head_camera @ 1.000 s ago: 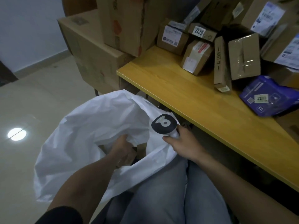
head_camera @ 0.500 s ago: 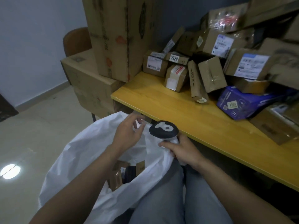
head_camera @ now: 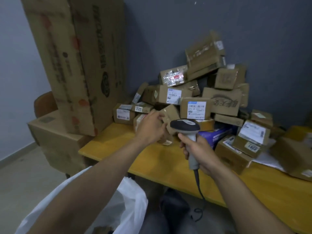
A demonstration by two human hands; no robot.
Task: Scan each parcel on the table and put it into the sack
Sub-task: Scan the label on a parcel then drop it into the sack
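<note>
Nearest the camera, the white sack [head_camera: 130, 198] is seen at the lower left, below the near edge of the tabletop. Its mouth is turned upward and is partly hidden by the left forearm. Something brown is glimpsed inside it, too blurred to be named. Grey trousers [head_camera: 158, 222] are seen just beside the sack.

A dark cable [head_camera: 198, 184] is hung from the scanner [head_camera: 184, 126] down past the near edge of the yellow table [head_camera: 177, 173]. The scanner's grey handle is clenched in the right hand [head_camera: 201, 152], the fingers being wrapped round it, and the dark head is held up over the tabletop.

The left hand [head_camera: 150, 130] is stretched out over the left part of the tabletop, and its curled fingers are laid against a small tilted brown parcel [head_camera: 171, 113] at the front of the heap. Whether that parcel is actually gripped cannot be told, since the hand is blurred.

Just beside the scanner's head a blue parcel [head_camera: 214, 135] is found. Towards the right edge, a box labelled 2201 [head_camera: 249, 146] is set on top of another box, near a white sheet [head_camera: 268, 160].

Farther back, the heap of parcels [head_camera: 211, 98] is piled along the far edge of the tabletop, up against the grey wall [head_camera: 185, 31]. At the far left corner a tall carton [head_camera: 76, 65] is stood on end, tilted. A large box [head_camera: 55, 139] is placed against the table's left edge, and a brown chair back [head_camera: 44, 103] is seen behind it.
</note>
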